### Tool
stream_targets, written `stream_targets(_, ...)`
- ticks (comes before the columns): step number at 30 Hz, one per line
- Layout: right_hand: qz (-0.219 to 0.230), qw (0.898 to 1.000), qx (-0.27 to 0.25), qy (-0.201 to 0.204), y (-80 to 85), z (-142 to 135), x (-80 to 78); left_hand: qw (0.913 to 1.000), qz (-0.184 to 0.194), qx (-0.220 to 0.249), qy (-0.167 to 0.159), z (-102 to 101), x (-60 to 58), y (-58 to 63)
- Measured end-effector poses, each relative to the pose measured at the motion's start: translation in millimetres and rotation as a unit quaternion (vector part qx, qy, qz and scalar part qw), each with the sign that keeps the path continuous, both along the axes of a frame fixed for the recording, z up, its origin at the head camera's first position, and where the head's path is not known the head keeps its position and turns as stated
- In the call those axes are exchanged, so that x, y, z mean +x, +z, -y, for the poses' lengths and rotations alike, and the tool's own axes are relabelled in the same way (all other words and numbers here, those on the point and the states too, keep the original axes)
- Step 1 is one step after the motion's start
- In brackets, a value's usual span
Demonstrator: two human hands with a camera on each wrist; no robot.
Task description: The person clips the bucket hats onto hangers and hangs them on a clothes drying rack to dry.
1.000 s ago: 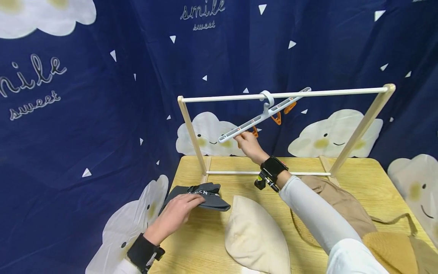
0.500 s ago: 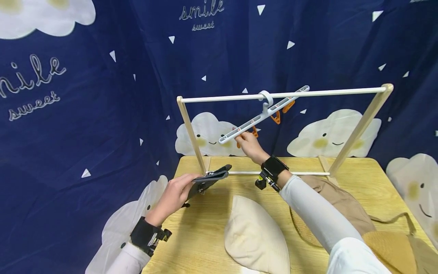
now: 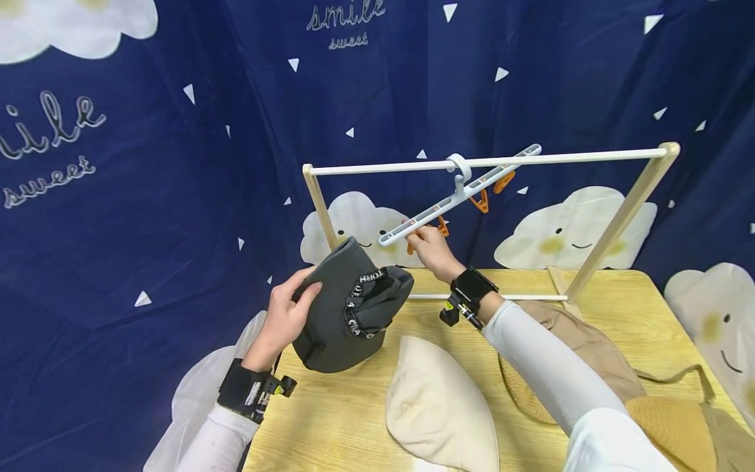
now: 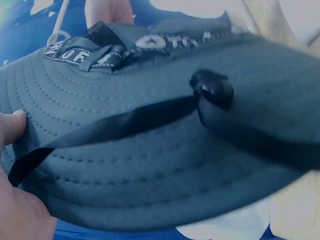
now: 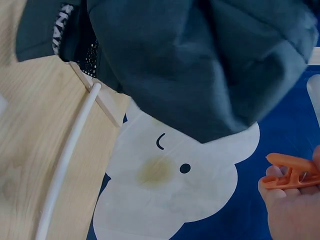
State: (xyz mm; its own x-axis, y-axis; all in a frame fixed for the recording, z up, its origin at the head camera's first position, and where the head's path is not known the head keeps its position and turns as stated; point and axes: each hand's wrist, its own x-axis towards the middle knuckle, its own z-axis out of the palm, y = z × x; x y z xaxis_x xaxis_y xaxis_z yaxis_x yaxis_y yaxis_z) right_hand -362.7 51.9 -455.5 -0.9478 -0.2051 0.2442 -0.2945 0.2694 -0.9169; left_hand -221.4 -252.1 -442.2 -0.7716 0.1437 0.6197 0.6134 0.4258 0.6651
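Observation:
My left hand pinches the brim of a dark grey bucket hat, raised over the left of the table with its brim tilted up. A lettered band circles the crown, and a black strap with a knot crosses the brim in the left wrist view. My right hand pinches an orange clip under the near end of a light blue hanger. That hanger hooks over the rack's white top bar. In the right wrist view the hat's crown fills the upper part, left of the clip.
A cream hat lies on the wooden table in front of the rack. Tan and yellow hats lie at the right, partly behind my right arm. Several more orange clips hang along the hanger.
My left hand has lifted the grey hat off the table and turned it so the brim tilts up and its lettered band shows. The right hand stays at the clip.

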Motion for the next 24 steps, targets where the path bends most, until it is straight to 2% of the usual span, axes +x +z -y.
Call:
stream_targets(6,0.002,1.000,-0.002,0.004,0.7,0,0.6,0.9942,0.072,0.080,0.004,5,-4.1,-0.2)
stream_targets(8,0.006,1.000,-0.007,0.005,0.6,-1,1.9,0.9889,0.108,0.102,-0.007,7,-7.1,-3.5)
stream_targets(11,0.009,1.000,-0.008,0.009,1.2,0,3.6,0.9762,0.162,0.139,-0.040,10,-14.1,-12.9)
stream_targets(16,0.010,1.000,-0.014,0.008,5.8,2,8.0,0.9455,0.237,0.202,-0.095,10,-27.8,-36.0)
stream_targets(19,0.017,1.000,-0.022,0.003,6.1,3,7.7,0.9223,0.274,0.246,-0.117,4,-35.1,-49.5)
stream_targets(22,0.029,0.999,-0.035,0.003,3.5,4,4.8,0.8925,0.312,0.297,-0.134,-3,-40.4,-62.1)
stream_targets(24,0.033,0.999,-0.040,0.007,4.9,5,5.7,0.8756,0.329,0.324,-0.142,-8,-42.9,-70.8)
